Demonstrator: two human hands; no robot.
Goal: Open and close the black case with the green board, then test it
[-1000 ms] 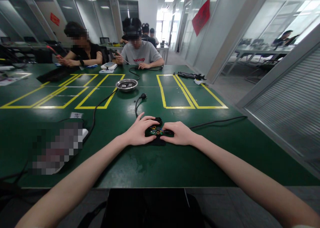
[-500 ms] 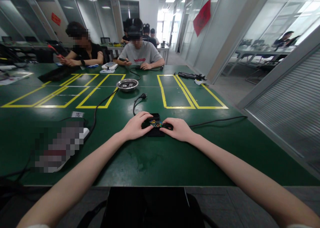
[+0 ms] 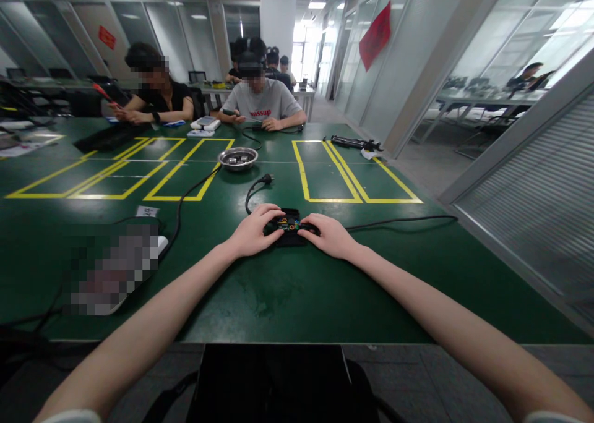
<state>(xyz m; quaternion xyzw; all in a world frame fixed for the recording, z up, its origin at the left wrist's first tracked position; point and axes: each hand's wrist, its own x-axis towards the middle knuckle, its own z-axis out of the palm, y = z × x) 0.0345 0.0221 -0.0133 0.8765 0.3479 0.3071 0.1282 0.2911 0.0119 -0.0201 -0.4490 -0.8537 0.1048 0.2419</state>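
Between my hands is a small green circuit board (image 3: 291, 224) with copper-coloured coils and other parts. It sits at an open black plastic case (image 3: 291, 240), whose dark back part shows behind the board. My left hand (image 3: 256, 230) is closed at the board's left end, thumb in front and fingers behind. At the right end, my right hand (image 3: 328, 234) pinches the black cable (image 3: 394, 223) where it meets the board. A second cord with a black plug (image 3: 266, 179) runs down behind my left fingers. My fingers hide both board ends.
A metal bowl (image 3: 238, 158) with small metal parts stands beyond the plug. A partly blurred white-edged device (image 3: 116, 271) lies at left. Yellow tape (image 3: 333, 200) marks the green table (image 3: 297, 299). A black tripod-like item (image 3: 355, 143) lies at far right. Two people sit opposite.
My right hand has come slightly inward and up, closer to the board. The board seems to lie flatter over the case. The whole view has shifted a little.
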